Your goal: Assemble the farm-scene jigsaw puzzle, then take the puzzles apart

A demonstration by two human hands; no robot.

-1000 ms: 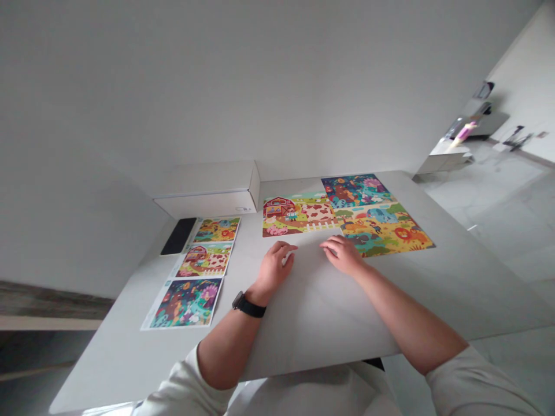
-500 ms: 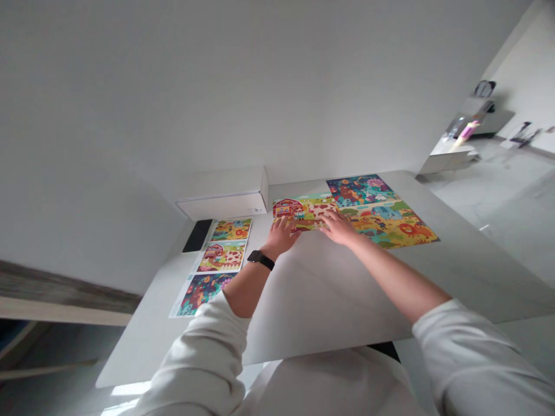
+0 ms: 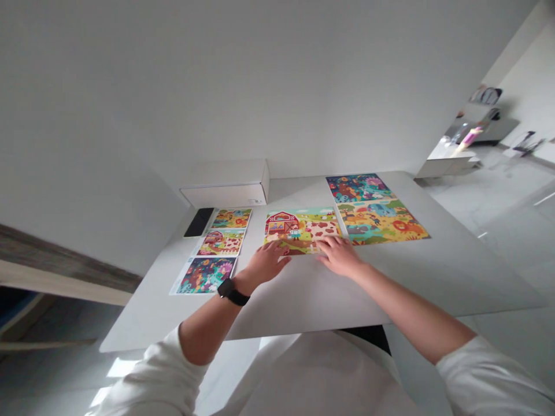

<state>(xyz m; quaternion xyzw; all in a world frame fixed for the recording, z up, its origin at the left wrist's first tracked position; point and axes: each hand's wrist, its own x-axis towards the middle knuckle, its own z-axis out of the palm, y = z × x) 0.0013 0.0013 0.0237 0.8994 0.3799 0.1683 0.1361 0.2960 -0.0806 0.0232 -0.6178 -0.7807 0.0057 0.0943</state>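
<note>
Left grip (image 3: 269,260) and right grip (image 3: 340,256) on the farm picture (image 3: 302,227), safari picture (image 3: 382,223) just beside it.

Head-worn view, looking forward and down, near the table (image 3: 303,300), facing a wall (image 3: 295,86), far right apparently blurred

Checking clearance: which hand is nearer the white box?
Left. The left hand is over the near left edge of the large farm picture, in front of the white box, toward its right end. The right hand is farther right, over that picture's near right corner.
</note>
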